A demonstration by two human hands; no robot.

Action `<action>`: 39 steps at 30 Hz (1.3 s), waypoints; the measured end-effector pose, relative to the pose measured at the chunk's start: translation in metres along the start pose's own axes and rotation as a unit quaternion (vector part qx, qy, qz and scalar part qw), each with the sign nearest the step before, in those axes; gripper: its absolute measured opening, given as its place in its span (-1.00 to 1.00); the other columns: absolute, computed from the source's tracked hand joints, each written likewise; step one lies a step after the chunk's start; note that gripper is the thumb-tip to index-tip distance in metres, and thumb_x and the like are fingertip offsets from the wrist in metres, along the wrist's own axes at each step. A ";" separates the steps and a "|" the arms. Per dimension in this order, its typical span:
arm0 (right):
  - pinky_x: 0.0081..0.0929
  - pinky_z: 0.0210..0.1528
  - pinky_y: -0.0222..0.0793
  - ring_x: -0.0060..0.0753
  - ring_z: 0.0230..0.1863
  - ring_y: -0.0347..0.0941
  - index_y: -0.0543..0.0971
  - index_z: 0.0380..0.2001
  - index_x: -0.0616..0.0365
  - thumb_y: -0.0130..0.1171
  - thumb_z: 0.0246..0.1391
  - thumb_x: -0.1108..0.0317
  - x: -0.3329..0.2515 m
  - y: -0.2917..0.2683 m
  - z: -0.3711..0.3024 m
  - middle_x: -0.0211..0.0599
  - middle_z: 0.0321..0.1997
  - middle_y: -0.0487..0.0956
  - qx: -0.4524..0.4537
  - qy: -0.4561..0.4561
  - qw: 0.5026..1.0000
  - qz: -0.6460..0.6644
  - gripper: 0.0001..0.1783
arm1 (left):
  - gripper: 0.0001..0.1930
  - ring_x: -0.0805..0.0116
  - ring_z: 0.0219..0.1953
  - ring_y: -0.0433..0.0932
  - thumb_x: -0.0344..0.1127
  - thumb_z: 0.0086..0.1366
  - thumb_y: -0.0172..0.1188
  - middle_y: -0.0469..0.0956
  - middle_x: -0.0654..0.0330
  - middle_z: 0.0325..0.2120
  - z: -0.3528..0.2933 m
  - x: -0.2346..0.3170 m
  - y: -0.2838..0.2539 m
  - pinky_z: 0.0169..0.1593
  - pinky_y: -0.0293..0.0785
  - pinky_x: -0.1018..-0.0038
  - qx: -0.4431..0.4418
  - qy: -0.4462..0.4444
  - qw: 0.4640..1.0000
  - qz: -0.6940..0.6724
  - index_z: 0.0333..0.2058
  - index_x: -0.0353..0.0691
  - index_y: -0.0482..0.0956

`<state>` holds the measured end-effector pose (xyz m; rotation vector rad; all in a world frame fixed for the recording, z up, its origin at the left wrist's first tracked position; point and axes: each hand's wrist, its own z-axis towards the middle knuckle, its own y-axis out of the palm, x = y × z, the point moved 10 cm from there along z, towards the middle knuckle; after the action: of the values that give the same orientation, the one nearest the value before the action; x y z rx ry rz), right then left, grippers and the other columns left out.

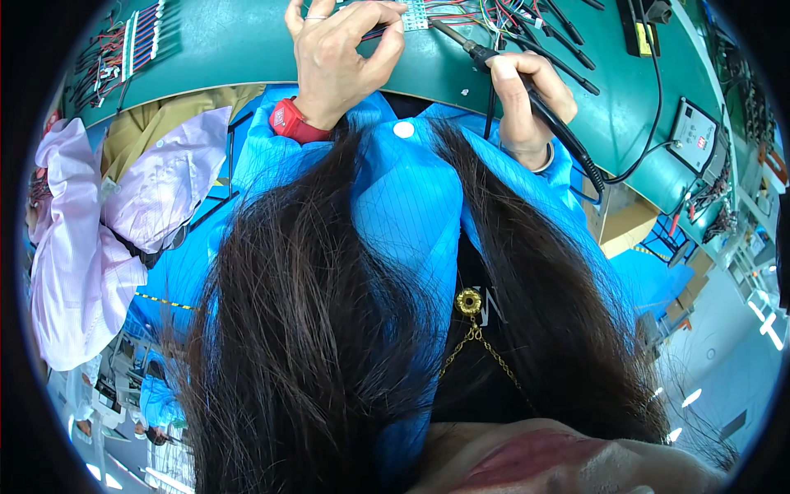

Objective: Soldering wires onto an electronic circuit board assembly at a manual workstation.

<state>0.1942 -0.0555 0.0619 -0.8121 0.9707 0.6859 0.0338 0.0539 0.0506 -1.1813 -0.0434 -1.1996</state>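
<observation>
My right hand (pixel 531 99) grips a soldering iron (pixel 481 56) by its black handle, like a pen. The iron's tip points up and left, close to a pale strip of connectors (pixel 415 15) at the top of the view. Beside that strip's left end, my left hand (pixel 341 58) has its thumb and index finger pinched together. Whatever lies between those fingertips is too small to make out. Thin red, black and blue wires (pixel 461 16) run out from the strip, and some pass behind my left fingers.
A green mat (pixel 247 49) covers the bench. At its left lies another wired strip (pixel 132 45); black cable pieces (pixel 568 53) lie at the right. The iron's cord loops past a white-faced control box (pixel 695 136). A person in a pink garment (pixel 82 239) sits at the left. Below the bench's right edge is a cardboard box (pixel 629 226).
</observation>
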 end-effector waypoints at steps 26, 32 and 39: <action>-0.59 -0.58 0.29 -0.43 -0.65 0.44 0.58 -0.53 0.31 0.27 -0.11 0.55 -0.020 0.013 0.006 -0.24 -0.64 0.53 -0.041 -0.113 0.990 -0.072 -0.94 | -0.95 0.13 0.09 0.49 -0.42 0.00 0.23 0.65 0.33 -0.41 -0.001 -0.003 0.000 0.18 0.02 -0.02 0.008 0.006 1.000 0.011 -0.55 -0.10 0.54; -0.60 -0.61 0.25 -0.49 -0.69 0.40 0.58 -0.51 0.33 0.24 -0.10 0.57 -0.023 0.002 0.001 -0.26 -0.66 0.52 0.005 -0.127 0.991 -0.049 -0.96 | -0.95 0.14 0.06 0.50 -0.42 -0.01 0.23 0.65 0.31 -0.39 -0.001 -0.006 -0.001 0.17 0.04 0.01 0.007 0.013 1.000 0.004 -0.53 -0.11 0.55; -0.63 -0.59 0.27 -0.52 -0.65 0.45 0.60 -0.51 0.33 0.26 -0.05 0.54 -0.007 0.011 0.005 -0.26 -0.65 0.53 -0.019 -0.027 0.999 -0.024 -0.94 | -0.95 0.14 0.04 0.50 -0.41 -0.01 0.23 0.65 0.32 -0.39 0.004 0.000 -0.003 0.17 0.06 0.04 0.000 0.015 1.000 0.019 -0.53 -0.11 0.54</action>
<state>0.1849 -0.0471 0.0666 -0.8433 0.8893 0.6833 0.0340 0.0575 0.0544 -1.1594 0.0027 -1.1845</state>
